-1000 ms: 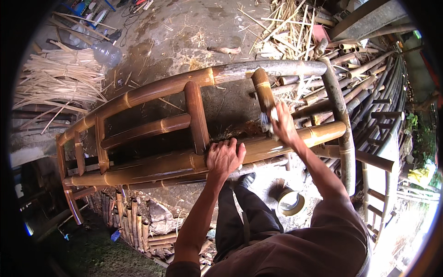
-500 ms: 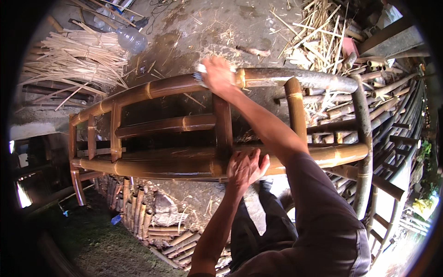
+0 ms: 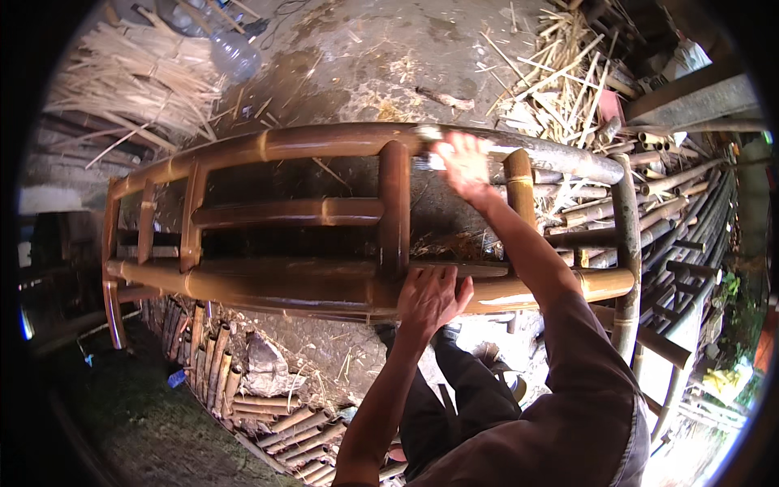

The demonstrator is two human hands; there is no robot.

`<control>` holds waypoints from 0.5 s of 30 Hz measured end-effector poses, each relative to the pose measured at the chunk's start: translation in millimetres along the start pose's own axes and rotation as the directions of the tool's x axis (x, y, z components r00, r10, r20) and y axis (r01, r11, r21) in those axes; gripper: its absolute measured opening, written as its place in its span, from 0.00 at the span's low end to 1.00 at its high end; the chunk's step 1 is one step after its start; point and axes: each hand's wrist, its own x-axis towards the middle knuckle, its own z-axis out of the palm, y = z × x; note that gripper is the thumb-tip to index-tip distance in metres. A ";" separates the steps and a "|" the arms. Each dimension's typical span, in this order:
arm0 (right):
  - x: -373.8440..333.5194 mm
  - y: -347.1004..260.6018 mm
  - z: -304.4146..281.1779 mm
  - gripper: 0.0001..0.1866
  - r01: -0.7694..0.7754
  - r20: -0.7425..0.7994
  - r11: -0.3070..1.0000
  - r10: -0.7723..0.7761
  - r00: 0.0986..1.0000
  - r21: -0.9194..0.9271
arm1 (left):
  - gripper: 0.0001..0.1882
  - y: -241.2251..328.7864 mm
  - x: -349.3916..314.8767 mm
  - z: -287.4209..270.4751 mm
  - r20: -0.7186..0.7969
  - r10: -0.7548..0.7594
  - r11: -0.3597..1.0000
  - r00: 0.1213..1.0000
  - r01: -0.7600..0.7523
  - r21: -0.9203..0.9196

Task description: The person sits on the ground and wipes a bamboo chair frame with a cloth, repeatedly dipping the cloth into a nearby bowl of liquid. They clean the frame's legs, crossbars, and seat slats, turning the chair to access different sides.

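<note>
A long brown bamboo frame [image 3: 324, 213], glossy over its left and middle and duller at the right end, stretches across in front of me. My left hand [image 3: 436, 300] lies over its near rail, fingers curled across the top and thumb to the right. At the far rail, my right hand [image 3: 466, 166] is smeared by motion, right of a thick upright post [image 3: 394, 207]. A pale, rag-like wad [image 3: 428, 136] shows at its fingertips against the rail; the blur hides its exact kind. A shorter post [image 3: 519, 188] stands just right of that hand.
Bundled bamboo strips [image 3: 138, 77] and a clear plastic bottle [image 3: 235, 57] lie at the far left. Loose slivers [image 3: 560, 73] and stacked bamboo poles [image 3: 673, 191] fill the right side. Short cut bamboo pieces [image 3: 215, 365] are piled below the frame, by my legs.
My right hand has slid rightward along the far rail with the pale wad, past the middle post. My left hand stays on the near rail. The view has shifted slightly.
</note>
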 end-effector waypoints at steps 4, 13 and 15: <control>23.2 -24.4 5.1 0.16 -0.108 0.034 0.992 0.110 0.993 -0.060 | 0.14 2.2 3.7 2.3 0.000 0.061 0.998 0.998 -0.061 0.027; 19.2 72.0 -34.7 0.12 -0.467 0.058 0.884 0.468 0.882 -0.023 | 0.15 -1.2 -1.3 1.7 0.020 0.031 0.998 0.999 -0.032 0.046; 56.4 42.8 -6.3 0.10 -0.359 0.430 0.933 0.319 0.845 0.013 | 0.15 0.2 3.5 -0.6 0.033 0.020 0.998 0.999 -0.022 0.065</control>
